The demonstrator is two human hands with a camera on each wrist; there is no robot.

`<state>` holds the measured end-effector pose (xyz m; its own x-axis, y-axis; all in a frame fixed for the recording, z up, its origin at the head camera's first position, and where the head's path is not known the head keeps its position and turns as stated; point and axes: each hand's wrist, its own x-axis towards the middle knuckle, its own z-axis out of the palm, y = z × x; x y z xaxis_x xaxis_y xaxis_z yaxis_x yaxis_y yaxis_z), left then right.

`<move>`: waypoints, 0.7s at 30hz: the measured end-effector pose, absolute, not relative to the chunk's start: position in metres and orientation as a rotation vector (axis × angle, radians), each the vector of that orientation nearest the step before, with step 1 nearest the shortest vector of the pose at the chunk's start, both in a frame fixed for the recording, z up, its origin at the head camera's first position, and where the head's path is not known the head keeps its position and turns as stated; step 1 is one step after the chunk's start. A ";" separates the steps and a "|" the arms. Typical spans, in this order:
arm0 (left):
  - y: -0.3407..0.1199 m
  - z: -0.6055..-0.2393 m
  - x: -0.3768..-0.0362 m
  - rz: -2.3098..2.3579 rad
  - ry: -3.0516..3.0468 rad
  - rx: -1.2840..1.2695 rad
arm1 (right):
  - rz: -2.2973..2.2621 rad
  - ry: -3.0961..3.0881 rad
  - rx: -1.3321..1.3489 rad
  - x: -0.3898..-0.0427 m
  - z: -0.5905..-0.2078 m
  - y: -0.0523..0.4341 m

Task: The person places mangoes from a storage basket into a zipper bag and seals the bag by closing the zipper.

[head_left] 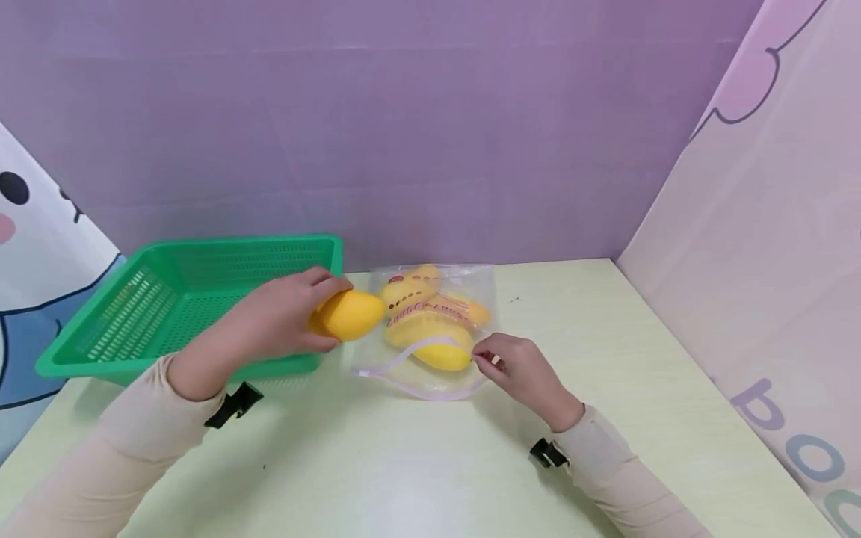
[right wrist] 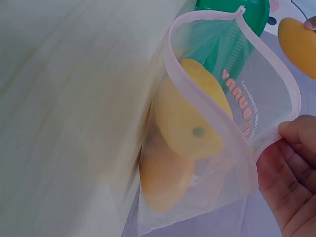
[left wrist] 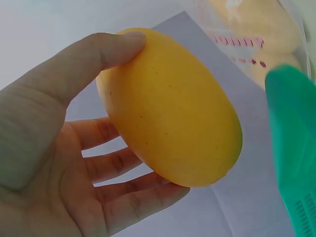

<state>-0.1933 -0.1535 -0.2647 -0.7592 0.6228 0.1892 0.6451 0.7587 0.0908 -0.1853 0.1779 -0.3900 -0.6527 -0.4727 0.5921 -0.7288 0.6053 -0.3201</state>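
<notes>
A yellow mango (head_left: pixel 353 314) is gripped in my left hand (head_left: pixel 283 310), held in the air between the green basket and the bag. In the left wrist view the thumb lies over one side of the mango (left wrist: pixel 173 108) and the fingers curl under the other. My right hand (head_left: pixel 522 373) pinches the edge of a clear zip bag (head_left: pixel 477 278) at its right side. The right wrist view shows the bag's pink-rimmed mouth (right wrist: pixel 202 101) gaping. Several yellow mangoes (head_left: pixel 430 329) lie inside the bag, partly behind its printed lettering.
The green plastic basket (head_left: pixel 188 364) stands on the left of the pale table (head_left: pixel 403 463); no fruit shows in its visible part. A purple backdrop (head_left: pixel 430 134) rises behind the table, and a printed pale sheet (head_left: pixel 760 261) borders the right side.
</notes>
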 end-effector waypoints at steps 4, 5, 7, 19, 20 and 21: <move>-0.148 -0.269 -0.189 -0.223 -2.766 -1.074 | 0.763 -2.374 0.956 -0.185 -0.389 0.179; -0.147 -0.270 -0.188 -0.217 -2.751 -1.093 | 0.763 -2.373 0.958 -0.185 -0.389 0.179; -0.144 -0.274 -0.186 -0.205 -2.725 -1.120 | 0.762 -2.369 0.961 -0.185 -0.390 0.180; -0.124 -0.288 -0.165 -0.173 -2.689 -1.241 | 0.754 -2.375 0.960 -0.184 -0.390 0.179; -0.122 -0.289 -0.164 -0.168 -2.688 -1.250 | 0.754 -2.375 0.961 -0.184 -0.390 0.179; -0.121 -0.291 -0.162 -0.162 -2.683 -1.258 | 0.753 -2.376 0.963 -0.184 -0.390 0.179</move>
<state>-0.1624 -0.1212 -0.2910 -0.6281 0.7514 0.2024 0.7703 0.6372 0.0246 -0.1844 0.1787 -0.3898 -0.6463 -0.4785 0.5944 -0.7335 0.6042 -0.3112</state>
